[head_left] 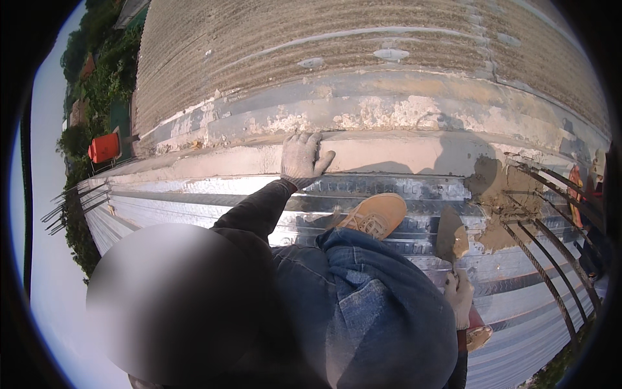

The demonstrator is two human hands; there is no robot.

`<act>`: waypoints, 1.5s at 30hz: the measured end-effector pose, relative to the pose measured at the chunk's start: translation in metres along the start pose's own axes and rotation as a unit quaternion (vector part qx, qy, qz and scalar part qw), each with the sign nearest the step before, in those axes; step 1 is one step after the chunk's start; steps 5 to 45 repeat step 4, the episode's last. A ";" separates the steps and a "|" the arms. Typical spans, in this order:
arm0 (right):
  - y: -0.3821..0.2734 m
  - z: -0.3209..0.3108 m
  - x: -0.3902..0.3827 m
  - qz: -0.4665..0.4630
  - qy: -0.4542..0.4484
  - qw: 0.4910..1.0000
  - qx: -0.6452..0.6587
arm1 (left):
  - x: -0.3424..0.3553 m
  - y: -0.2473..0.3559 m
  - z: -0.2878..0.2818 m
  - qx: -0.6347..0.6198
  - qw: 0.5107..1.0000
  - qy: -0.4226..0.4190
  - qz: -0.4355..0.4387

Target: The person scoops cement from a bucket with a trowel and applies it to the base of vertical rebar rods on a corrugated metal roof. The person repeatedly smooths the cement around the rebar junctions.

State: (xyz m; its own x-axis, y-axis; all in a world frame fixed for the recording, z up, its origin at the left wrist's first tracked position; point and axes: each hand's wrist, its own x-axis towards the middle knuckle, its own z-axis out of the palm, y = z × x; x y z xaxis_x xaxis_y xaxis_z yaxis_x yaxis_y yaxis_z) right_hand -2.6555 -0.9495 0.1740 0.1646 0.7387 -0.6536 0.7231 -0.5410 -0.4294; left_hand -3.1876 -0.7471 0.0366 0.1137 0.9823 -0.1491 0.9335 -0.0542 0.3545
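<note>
My left hand (pixel 302 157), in a dusty whitish work glove, rests over the top edge of a low plastered wall (pixel 395 150). Its thumb stands apart from the fingers, and nothing is held in it. At the right, my gloved right hand (pixel 459 297) is closed around the handle of a pointed trowel (pixel 448 235). A lump of mortar clings to one side of the trowel's blade, which lies above the ribbed metal decking. Wet grey mortar (pixel 512 201) is spread on the wall and decking just beyond the blade, around several steel bars.
Bent rebars (pixel 551 279) stick out at the right, and more rebar ends (pixel 61 211) at the far left. Shiny metal decking (pixel 194 206) runs under my shoe (pixel 378 216). Beyond the wall lies a corrugated roof (pixel 272 45); an orange container (pixel 104 148) stands at the left.
</note>
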 end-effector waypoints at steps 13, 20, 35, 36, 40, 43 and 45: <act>-0.006 0.004 0.011 0.000 -0.014 1.000 -0.006 | -0.004 -0.011 0.002 0.011 1.000 -0.018 -0.009; -0.006 0.004 0.011 0.000 -0.014 1.000 -0.006 | -0.004 -0.011 0.002 0.011 1.000 -0.018 -0.009; -0.006 0.004 0.011 0.000 -0.014 1.000 -0.006 | -0.004 -0.011 0.002 0.011 1.000 -0.018 -0.009; -0.006 0.004 0.011 0.000 -0.014 1.000 -0.006 | -0.004 -0.011 0.002 0.011 1.000 -0.018 -0.009; -0.006 0.004 0.011 0.000 -0.014 1.000 -0.006 | -0.004 -0.011 0.002 0.011 1.000 -0.018 -0.009; -0.006 0.004 0.011 0.000 -0.014 1.000 -0.006 | -0.004 -0.011 0.002 0.011 1.000 -0.018 -0.009; -0.006 0.004 0.011 0.000 -0.014 1.000 -0.006 | -0.004 -0.011 0.002 0.011 1.000 -0.018 -0.009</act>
